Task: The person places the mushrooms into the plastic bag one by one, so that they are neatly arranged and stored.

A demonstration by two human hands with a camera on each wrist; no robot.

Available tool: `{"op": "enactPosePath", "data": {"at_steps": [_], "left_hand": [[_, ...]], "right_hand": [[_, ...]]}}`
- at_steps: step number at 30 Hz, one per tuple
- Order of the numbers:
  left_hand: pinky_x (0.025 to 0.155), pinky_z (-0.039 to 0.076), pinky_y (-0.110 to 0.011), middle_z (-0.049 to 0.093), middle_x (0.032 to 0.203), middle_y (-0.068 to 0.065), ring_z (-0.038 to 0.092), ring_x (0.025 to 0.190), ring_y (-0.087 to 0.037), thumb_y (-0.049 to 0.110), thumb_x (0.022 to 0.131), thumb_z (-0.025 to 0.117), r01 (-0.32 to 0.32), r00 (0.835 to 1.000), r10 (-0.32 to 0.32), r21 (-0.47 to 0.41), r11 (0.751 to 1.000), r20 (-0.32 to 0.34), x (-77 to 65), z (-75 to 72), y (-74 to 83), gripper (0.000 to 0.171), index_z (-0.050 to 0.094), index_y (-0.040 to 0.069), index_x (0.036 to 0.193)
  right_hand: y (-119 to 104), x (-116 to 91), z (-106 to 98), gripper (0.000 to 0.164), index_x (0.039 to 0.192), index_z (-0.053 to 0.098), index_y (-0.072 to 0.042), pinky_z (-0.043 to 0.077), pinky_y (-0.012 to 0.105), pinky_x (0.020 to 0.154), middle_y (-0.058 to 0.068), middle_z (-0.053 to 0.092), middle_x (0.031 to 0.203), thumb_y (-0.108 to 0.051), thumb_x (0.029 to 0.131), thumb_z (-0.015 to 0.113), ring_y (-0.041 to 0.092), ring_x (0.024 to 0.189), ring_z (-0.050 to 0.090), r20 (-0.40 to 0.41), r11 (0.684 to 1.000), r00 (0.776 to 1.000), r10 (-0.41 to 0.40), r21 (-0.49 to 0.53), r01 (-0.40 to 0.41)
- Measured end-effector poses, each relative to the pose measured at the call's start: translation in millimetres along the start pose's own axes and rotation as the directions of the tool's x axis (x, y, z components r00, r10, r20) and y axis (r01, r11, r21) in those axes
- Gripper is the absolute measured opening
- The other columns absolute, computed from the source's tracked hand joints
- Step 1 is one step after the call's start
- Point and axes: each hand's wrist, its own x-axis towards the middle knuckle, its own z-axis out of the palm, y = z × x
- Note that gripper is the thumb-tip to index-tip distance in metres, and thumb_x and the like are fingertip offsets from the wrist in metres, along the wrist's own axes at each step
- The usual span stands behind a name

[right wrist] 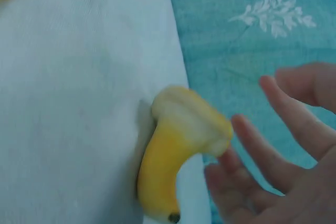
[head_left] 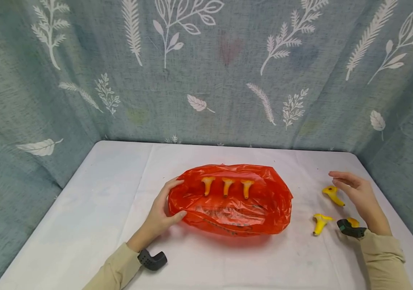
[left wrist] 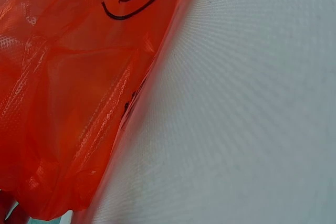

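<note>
A red plastic bag (head_left: 228, 225) lies with its mouth spread on the table. Three yellow chanterelle mushrooms (head_left: 227, 187) stand in a row inside it. My left hand (head_left: 164, 209) holds the bag's left rim, thumb at the front and fingers farther back; the left wrist view shows mostly the bag's side (left wrist: 79, 103). Over the table's right side, my right hand (head_left: 358, 195) is spread beside a loose chanterelle (head_left: 333, 195). In the right wrist view its loosely bent fingers (right wrist: 268, 156) are close to that mushroom (right wrist: 168, 150); contact is unclear.
Another chanterelle (head_left: 321, 223) lies nearer on the right. A yellow piece (head_left: 353, 222) is partly hidden by the right wrist's black device (head_left: 350, 229). White cloth covers the table (head_left: 119, 181). A leaf-patterned curtain (head_left: 206, 80) hangs behind and along both sides.
</note>
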Motion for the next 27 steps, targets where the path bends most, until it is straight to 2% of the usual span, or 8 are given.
{"op": "enactPosePath", "data": {"at_steps": [3, 6, 8, 12, 16, 19, 24, 27], "left_hand": [[0.105, 0.042, -0.029, 0.041, 0.147, -0.023, 0.043, 0.132, -0.036, 0.001, 0.076, 0.071, -0.003, 1.0, 0.003, 0.001, 1.0, 0.0, -0.3, 0.0, 0.3, 0.07, 0.042, -0.007, 0.139], [0.106, 0.041, -0.029, 0.041, 0.147, -0.022, 0.043, 0.132, -0.035, 0.002, 0.076, 0.071, 0.001, 1.0, -0.001, 0.012, 1.0, 0.002, -0.6, 0.0, 1.2, 0.069, 0.042, -0.007, 0.139], [0.105, 0.04, -0.029, 0.042, 0.147, -0.022, 0.043, 0.132, -0.034, 0.002, 0.077, 0.071, 0.009, 1.0, -0.009, 0.017, 1.0, 0.002, -0.8, 0.0, 1.6, 0.069, 0.042, -0.006, 0.139], [0.105, 0.04, -0.029, 0.042, 0.146, -0.022, 0.044, 0.132, -0.032, 0.003, 0.076, 0.07, 0.004, 1.0, -0.004, 0.029, 1.0, 0.002, 0.0, 0.2, -1.0, 0.069, 0.043, -0.006, 0.139], [0.106, 0.04, -0.029, 0.041, 0.149, -0.018, 0.043, 0.133, -0.029, 0.003, 0.075, 0.072, -0.006, 1.0, 0.006, 0.02, 1.0, -0.004, -2.5, 0.8, -20.7, 0.072, 0.042, -0.002, 0.141], [0.107, 0.04, -0.03, 0.04, 0.151, -0.011, 0.041, 0.135, -0.027, 0.004, 0.075, 0.074, -0.008, 1.0, 0.008, 0.007, 1.0, -0.005, -4.6, 0.8, -36.7, 0.076, 0.042, 0.005, 0.144], [0.107, 0.042, -0.032, 0.04, 0.152, -0.004, 0.042, 0.136, -0.024, 0.008, 0.076, 0.075, -0.01, 1.0, 0.01, -0.004, 1.0, 0.001, -5.4, 0.3, -41.9, 0.077, 0.042, 0.013, 0.146], [0.105, 0.043, -0.032, 0.04, 0.152, -0.005, 0.042, 0.135, -0.025, 0.007, 0.076, 0.075, -0.008, 1.0, 0.008, 0.003, 1.0, 0.0, -6.1, 0.6, -42.5, 0.077, 0.042, 0.011, 0.146]], "right_hand": [[5.6, -2.2, -4.9, 0.048, 0.139, 0.05, 0.001, 0.044, 0.011, 0.078, -0.012, 0.053, 0.126, -0.027, 0.101, 0.059, -0.009, 0.101, 0.051, 0.116, 0.999, 0.993, 0.023, -0.034, -0.019], [8.7, -3.7, -7.9, 0.054, 0.142, 0.044, 0.003, 0.047, 0.014, 0.08, -0.004, 0.052, 0.13, -0.022, 0.098, 0.063, -0.008, 0.103, 0.051, 0.227, 0.999, 0.973, 0.033, -0.013, -0.03], [10.3, -3.7, -8.4, 0.055, 0.141, 0.044, 0.005, 0.049, 0.015, 0.081, -0.001, 0.054, 0.129, -0.018, 0.096, 0.066, -0.006, 0.104, 0.052, 0.268, 0.999, 0.963, 0.037, 0.003, -0.04], [13.0, -2.4, -6.7, 0.05, 0.138, 0.049, 0.005, 0.046, 0.012, 0.081, 0.003, 0.057, 0.129, -0.015, 0.095, 0.066, -0.009, 0.105, 0.048, 0.264, 0.998, 0.963, 0.053, -0.035, -0.046], [13.9, 0.3, -3.4, 0.043, 0.134, 0.055, 0.005, 0.044, 0.013, 0.08, 0.018, 0.057, 0.132, -0.013, 0.096, 0.063, -0.008, 0.103, 0.045, 0.244, 0.992, 0.965, 0.092, -0.103, -0.069], [13.2, 1.1, -2.3, 0.039, 0.132, 0.058, 0.005, 0.046, 0.016, 0.079, 0.023, 0.057, 0.132, -0.013, 0.097, 0.061, -0.005, 0.1, 0.047, 0.23, 0.986, 0.965, 0.127, -0.134, -0.098], [11.7, 1.3, -1.7, 0.038, 0.131, 0.059, 0.005, 0.047, 0.015, 0.077, 0.026, 0.056, 0.133, -0.01, 0.096, 0.061, 0.0, 0.1, 0.048, 0.223, 0.983, 0.964, 0.141, -0.146, -0.11], [10.9, 1.3, -0.6, 0.038, 0.131, 0.058, 0.006, 0.048, 0.014, 0.077, 0.027, 0.056, 0.132, -0.009, 0.096, 0.062, 0.002, 0.101, 0.048, 0.224, 0.983, 0.964, 0.144, -0.145, -0.113]]}}
